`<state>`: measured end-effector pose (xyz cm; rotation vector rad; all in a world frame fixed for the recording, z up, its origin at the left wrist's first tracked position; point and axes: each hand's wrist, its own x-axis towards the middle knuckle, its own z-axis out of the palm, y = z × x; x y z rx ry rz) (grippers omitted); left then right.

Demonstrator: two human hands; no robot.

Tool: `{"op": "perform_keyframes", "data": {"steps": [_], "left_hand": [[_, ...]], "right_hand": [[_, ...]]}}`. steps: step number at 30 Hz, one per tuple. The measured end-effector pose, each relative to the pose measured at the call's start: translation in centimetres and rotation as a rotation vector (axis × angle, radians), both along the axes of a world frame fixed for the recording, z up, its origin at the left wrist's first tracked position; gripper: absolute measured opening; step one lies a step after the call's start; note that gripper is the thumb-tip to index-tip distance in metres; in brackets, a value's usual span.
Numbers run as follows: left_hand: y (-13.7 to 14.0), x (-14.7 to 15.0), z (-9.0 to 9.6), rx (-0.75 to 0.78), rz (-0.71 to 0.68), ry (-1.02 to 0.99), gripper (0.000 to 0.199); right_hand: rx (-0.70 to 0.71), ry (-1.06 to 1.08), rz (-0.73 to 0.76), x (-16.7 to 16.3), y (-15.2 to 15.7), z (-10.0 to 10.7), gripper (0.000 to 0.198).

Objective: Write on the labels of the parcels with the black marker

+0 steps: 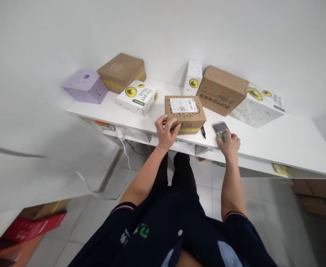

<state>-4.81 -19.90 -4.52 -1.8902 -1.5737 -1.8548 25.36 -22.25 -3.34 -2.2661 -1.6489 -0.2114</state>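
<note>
A small brown cardboard box (189, 115) with a white shipping label and handwritten marks sits near the front edge of the white desk. My left hand (166, 132) grips its front left corner, fingers along the side and front. To the right, my right hand (229, 142) has its fingers closed around the lower end of a grey phone (220, 128), which is on or just above the desktop. Between the box and the phone lies a black marker (203, 132). The palm side of my right hand is hidden.
Along the wall stand a purple box (86, 87), a flat brown box (121, 72), white avocado-print boxes (137, 97), (193, 78), (260, 105) and a larger brown carton (222, 91). A white cable (128, 163) hangs from the shelf below the desktop (299, 144).
</note>
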Motion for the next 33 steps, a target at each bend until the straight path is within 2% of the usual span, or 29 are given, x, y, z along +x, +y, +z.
{"op": "perform_keyframes", "data": {"steps": [3, 5, 8, 11, 16, 19, 21, 24, 30, 32, 33], "left_hand": [[-0.1, 0.0, 0.1, 0.033, 0.047, 0.043, 0.034], [-0.1, 0.0, 0.1, 0.027, 0.061, 0.054, 0.034], [-0.3, 0.0, 0.3, 0.024, 0.056, 0.052, 0.036], [-0.6, -0.1, 0.3, 0.017, 0.027, 0.047, 0.037], [-1.6, -0.6, -0.5, -0.027, -0.058, -0.099, 0.051], [-2.6, -0.7, -0.8, -0.116, -0.079, -0.217, 0.059], [-3.2, -0.7, -0.4, -0.125, -0.093, -0.224, 0.059], [-3.0, 0.2, 2.1, -0.061, -0.164, -0.164, 0.058], [1.0, 4.8, 11.1, 0.111, -0.448, 0.131, 0.057], [1.6, 6.3, 12.8, 0.135, -0.450, 0.163, 0.055], [1.6, 6.8, 13.0, 0.130, -0.447, 0.160, 0.054]], "right_hand": [[-0.033, -0.014, 0.025, 0.0, 0.6, 0.1, 0.056], [0.014, 0.054, 0.065, -0.9, 0.7, 1.0, 0.053], [0.108, 0.384, 0.254, -3.8, 0.5, 3.2, 0.056], [0.059, 0.804, 0.389, -7.4, 0.7, 5.3, 0.066], [-0.039, 1.007, 0.415, -11.5, 1.8, 6.6, 0.069], [-0.034, 1.113, 0.405, -12.4, 1.6, 6.5, 0.069], [0.006, 1.166, 0.394, -12.6, 1.1, 6.4, 0.068], [0.178, 1.264, 0.380, -11.9, 0.5, 6.6, 0.066], [0.648, 1.348, 0.351, -7.3, 2.7, 8.0, 0.065], [0.754, 1.320, 0.337, -5.2, 4.4, 9.1, 0.066], [0.790, 1.306, 0.331, -4.2, 5.4, 9.7, 0.066]]}}
